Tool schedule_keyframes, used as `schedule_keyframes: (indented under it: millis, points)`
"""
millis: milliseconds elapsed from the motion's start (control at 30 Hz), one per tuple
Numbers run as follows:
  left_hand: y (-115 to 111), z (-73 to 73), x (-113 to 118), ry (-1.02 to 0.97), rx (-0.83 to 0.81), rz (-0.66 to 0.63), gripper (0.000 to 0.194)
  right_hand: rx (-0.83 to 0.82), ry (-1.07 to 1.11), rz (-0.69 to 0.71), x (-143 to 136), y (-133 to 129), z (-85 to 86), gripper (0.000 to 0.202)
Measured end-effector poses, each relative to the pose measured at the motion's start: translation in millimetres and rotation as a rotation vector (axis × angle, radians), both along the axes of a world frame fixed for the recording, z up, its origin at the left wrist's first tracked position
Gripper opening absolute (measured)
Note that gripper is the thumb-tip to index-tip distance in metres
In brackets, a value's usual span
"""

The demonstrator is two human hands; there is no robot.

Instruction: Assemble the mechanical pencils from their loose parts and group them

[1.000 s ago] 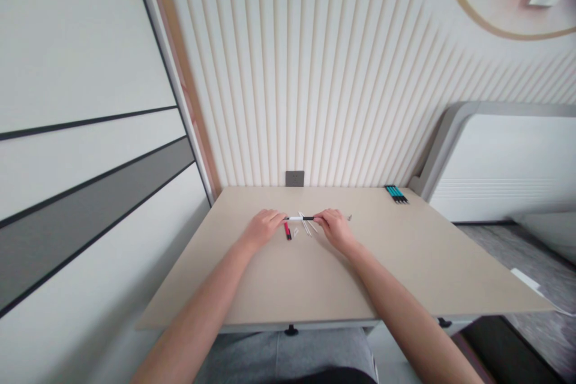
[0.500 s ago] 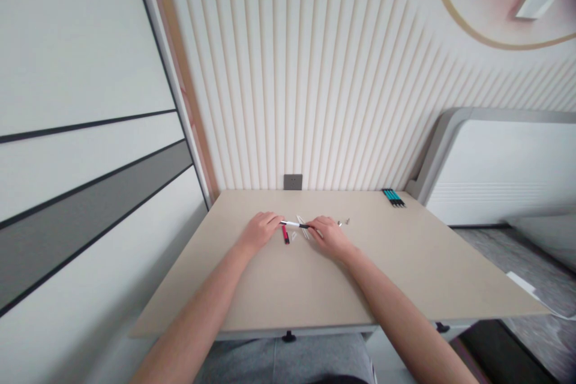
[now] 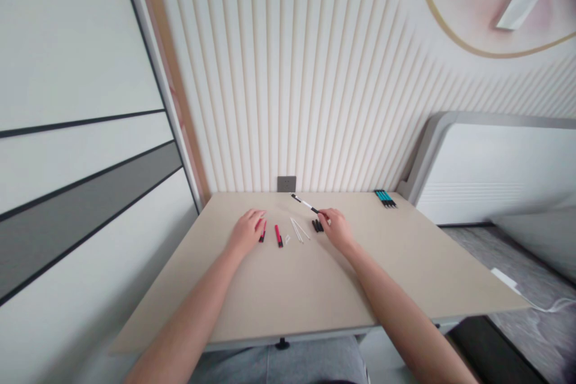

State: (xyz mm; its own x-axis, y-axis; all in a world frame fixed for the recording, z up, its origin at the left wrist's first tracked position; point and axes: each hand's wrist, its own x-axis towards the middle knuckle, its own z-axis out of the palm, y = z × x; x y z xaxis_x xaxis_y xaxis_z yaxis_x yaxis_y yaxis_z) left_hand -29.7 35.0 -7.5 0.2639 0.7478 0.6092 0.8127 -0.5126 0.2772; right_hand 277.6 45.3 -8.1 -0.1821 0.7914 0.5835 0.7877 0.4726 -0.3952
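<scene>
My right hand [image 3: 336, 227] pinches the black end of a white-and-black pen [image 3: 308, 205], which points up and left above the table. Below those fingers lie several short black pieces [image 3: 317, 226], partly hidden by the hand. My left hand [image 3: 245, 230] has its fingers closed over the upper end of a red-and-black pen barrel [image 3: 262, 235]. Between the hands a second red-and-black barrel [image 3: 279, 236] lies on the table. Beside it are small clear or white bits [image 3: 287, 239] and several thin white refill-like sticks [image 3: 297, 230].
The beige table [image 3: 288, 288] stands against a ribbed wall with a dark socket [image 3: 287, 183]. A row of teal-and-black pens [image 3: 386, 198] lies at its far right corner. A white cabinet [image 3: 81, 180] rises on the left; a grey headboard [image 3: 499, 162] stands on the right.
My hands have moved apart. The left one let go of the white-and-black pen and moved left to a red barrel; the right hand keeps the pen, now tilted up. The view shifted slightly.
</scene>
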Motion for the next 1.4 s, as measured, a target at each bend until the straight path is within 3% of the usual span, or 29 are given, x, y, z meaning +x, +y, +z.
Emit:
schedule_keyframes:
  millis: [133, 267, 500, 600, 733, 900, 1100, 1400]
  points:
    - [4, -0.2, 1, -0.037, -0.011, -0.047, 0.026, -0.027, -0.037, -0.180, 41, 24, 12.7, 0.029]
    - [4, 4.0, 4, -0.047, -0.014, -0.102, 0.026, -0.060, -0.106, -0.352, 110, 47, 16.6, 0.032]
    - [-4, 13.5, 15, 0.027, 0.002, -0.152, 0.024, -0.328, 0.038, -0.874, 252, 57, -12.9, 0.038]
    - [-8, 14.9, 21, 0.086, -0.016, -0.197, 0.023, -0.376, 0.054, -0.944, 287, 56, -25.4, 0.041]
    - [-9, 12.3, 25, 0.116, -0.001, -0.234, 0.021, -0.436, 0.056, -0.986, 306, 66, -38.1, 0.040]
    - [-8, 11.0, 24, 0.117, -0.001, -0.235, 0.020, -0.461, 0.078, -1.003, 311, 91, -48.6, 0.040]
    - [-7, 15.0, 22, 0.090, 0.008, -0.212, 0.021, -0.493, 0.075, -0.967, 308, 112, -48.6, 0.041]
    - [-6, 10.9, 22, 0.108, -0.016, -0.218, 0.020, -0.479, 0.047, -0.947, 306, 114, -50.6, 0.042]
